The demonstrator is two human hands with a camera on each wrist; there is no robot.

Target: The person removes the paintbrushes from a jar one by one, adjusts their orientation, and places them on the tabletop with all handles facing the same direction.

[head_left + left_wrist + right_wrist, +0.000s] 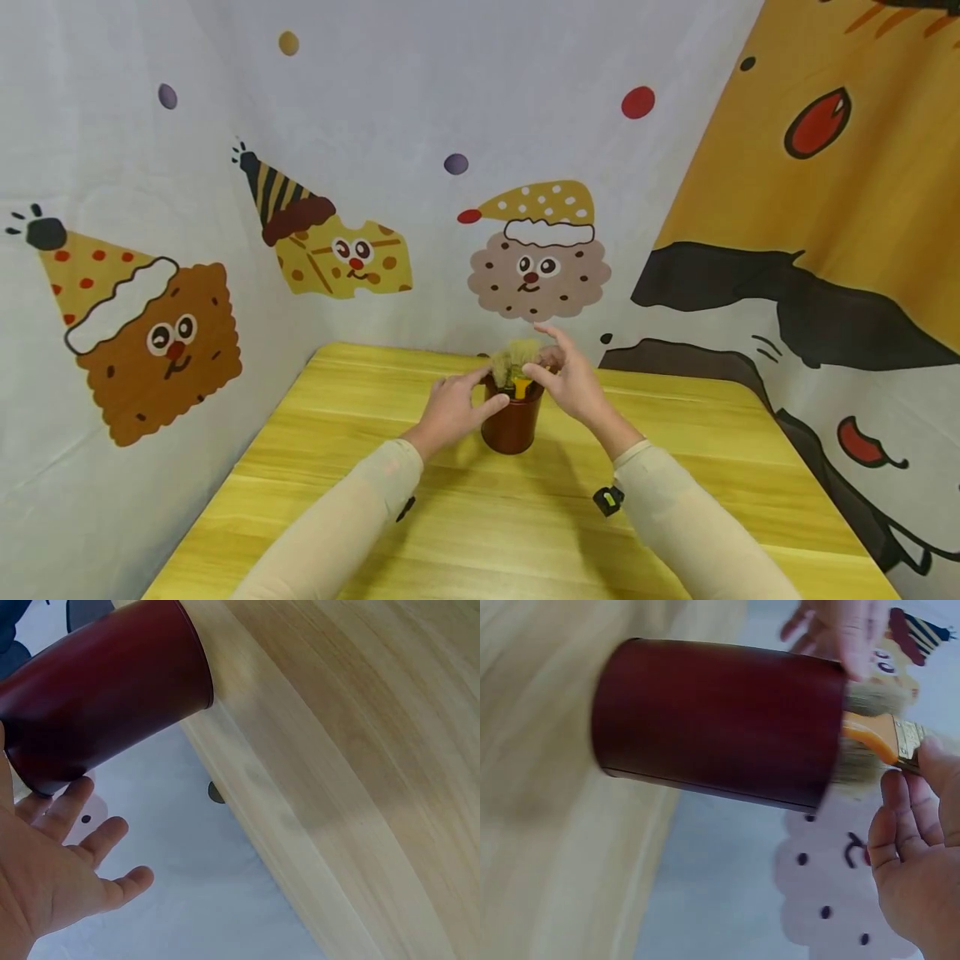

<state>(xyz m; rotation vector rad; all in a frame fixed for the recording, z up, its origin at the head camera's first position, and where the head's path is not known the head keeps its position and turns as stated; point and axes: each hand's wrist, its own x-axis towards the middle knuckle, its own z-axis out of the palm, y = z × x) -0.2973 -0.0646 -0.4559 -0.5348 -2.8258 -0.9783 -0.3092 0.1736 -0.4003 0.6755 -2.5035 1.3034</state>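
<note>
A dark red cylindrical holder [510, 431] stands upright on the table, with brushes in it, bristles up. My left hand [453, 408] holds its rim, thumb at the near side; the left wrist view shows other fingers spread loosely beside the holder [112, 682]. From the right, my right hand [576, 385] pinches a paintbrush at its metal collar, seen in the right wrist view with its orange handle [874, 733] running down into the holder. Pale bristles [861, 763] of other brushes show beside it at the mouth. The holder's wall hides the lower handles.
The yellow wood-grain table [465, 533] reaches back to a white cloth [375, 100] printed with cartoon snacks, which also hangs along the left side. On the right the cloth [825, 208] carries a large orange and black figure.
</note>
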